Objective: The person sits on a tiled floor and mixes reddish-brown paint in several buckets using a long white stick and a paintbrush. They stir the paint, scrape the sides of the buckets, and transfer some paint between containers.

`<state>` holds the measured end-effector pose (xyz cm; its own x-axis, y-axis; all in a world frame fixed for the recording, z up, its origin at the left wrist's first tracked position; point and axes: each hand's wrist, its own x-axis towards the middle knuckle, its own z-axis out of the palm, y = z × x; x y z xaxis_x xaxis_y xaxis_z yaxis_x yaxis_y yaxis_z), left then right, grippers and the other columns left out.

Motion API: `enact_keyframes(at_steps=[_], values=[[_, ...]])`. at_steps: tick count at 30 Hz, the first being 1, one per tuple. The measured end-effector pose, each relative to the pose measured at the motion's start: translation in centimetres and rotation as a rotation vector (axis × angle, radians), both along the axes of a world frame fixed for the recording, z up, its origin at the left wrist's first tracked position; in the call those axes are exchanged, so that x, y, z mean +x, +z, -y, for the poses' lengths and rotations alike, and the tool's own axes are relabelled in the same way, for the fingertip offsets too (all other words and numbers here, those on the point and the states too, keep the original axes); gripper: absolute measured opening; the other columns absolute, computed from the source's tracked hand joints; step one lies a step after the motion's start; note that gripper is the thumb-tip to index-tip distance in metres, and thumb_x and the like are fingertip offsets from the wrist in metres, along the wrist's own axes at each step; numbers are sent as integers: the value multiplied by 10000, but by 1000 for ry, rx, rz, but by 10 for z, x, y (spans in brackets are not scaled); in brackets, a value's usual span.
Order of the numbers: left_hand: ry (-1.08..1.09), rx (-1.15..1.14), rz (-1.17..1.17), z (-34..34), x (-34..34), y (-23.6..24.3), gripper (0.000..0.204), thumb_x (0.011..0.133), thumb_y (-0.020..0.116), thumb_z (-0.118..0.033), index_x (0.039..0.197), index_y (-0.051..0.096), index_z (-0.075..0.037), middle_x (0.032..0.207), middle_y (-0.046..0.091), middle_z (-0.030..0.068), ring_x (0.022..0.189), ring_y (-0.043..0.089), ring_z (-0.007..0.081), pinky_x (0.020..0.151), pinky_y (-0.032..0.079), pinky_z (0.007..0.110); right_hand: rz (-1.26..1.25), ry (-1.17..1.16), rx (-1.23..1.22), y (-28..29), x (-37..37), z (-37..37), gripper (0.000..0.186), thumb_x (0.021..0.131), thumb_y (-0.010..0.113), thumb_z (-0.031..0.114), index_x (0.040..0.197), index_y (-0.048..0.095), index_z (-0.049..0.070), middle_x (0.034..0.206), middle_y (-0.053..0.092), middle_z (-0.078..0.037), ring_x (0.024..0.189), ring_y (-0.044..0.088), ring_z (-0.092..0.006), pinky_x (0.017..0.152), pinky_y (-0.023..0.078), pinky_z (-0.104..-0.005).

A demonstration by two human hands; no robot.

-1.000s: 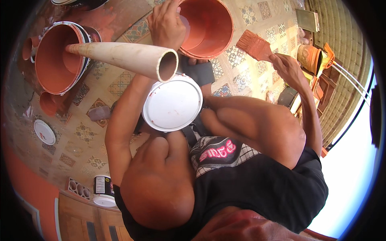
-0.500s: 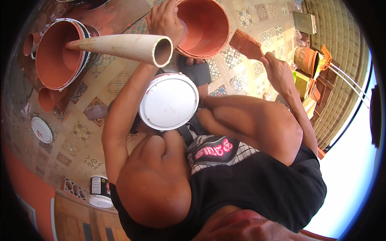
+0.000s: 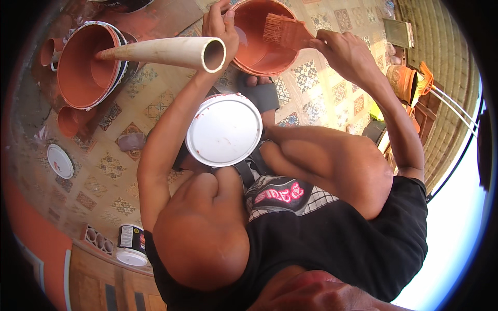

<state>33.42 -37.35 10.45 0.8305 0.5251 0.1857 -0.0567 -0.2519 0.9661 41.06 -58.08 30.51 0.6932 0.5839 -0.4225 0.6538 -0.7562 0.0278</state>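
Observation:
My left hand (image 3: 222, 28) is closed on the left rim of a terracotta-coloured bucket (image 3: 259, 61) at the top. My right hand (image 3: 347, 57) grips a wide paintbrush (image 3: 285, 31) coated in terracotta paint, its bristles over the bucket's inside. A long white pipe (image 3: 161, 52) slants across my left arm, its paint-stained end inside another terracotta-lined bucket (image 3: 78, 67) at the left. A round white lid (image 3: 223, 129) with red smears lies between my bent knees, just below the bucket.
Small terracotta containers (image 3: 67, 122) stand at the left, with a loose white lid (image 3: 60, 161) and a block (image 3: 132, 141). A labelled white tub (image 3: 132, 246) and a holed block (image 3: 97, 239) sit lower left. An orange pot (image 3: 399, 78) and other items line the right edge.
My right hand has moved left and up, carrying the paintbrush from outside the bucket's right rim to over its inside. My left hand stays on the rim.

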Motion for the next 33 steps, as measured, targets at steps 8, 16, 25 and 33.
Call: enact_keyframes(at_steps=[8,16,25,33], values=[[1,-87,50,1,1,1,301,1077,475,-160,1316,534,13,1256,646,203,1173,626,333,1017,477,433,-92,376,-190,-155,40,-69,245,1015,530,249,1076,686,70,1008,724,-147,959,729,-340,774,584,-464],[-11,-74,91,1,1,1,259,1058,501,-131,1267,539,18,1212,641,209,1131,625,366,995,480,448,-26,342,-259,-168,27,-100,248,975,592,223,1050,801,112,1032,785,-118,980,767,-281,753,612,-398],[-27,-116,38,1,0,1,308,1086,451,-155,1328,517,24,1273,624,202,1181,604,309,1034,458,427,-219,323,-118,-139,43,-93,267,962,598,266,1054,662,23,968,730,-183,896,722,-387,800,583,-489],[-24,-137,109,2,1,-1,255,1055,475,-103,1268,519,30,1207,627,217,1122,614,363,992,475,442,-128,378,-178,-184,32,-88,214,995,510,159,1018,692,48,971,746,-161,880,747,-324,755,604,-437]])
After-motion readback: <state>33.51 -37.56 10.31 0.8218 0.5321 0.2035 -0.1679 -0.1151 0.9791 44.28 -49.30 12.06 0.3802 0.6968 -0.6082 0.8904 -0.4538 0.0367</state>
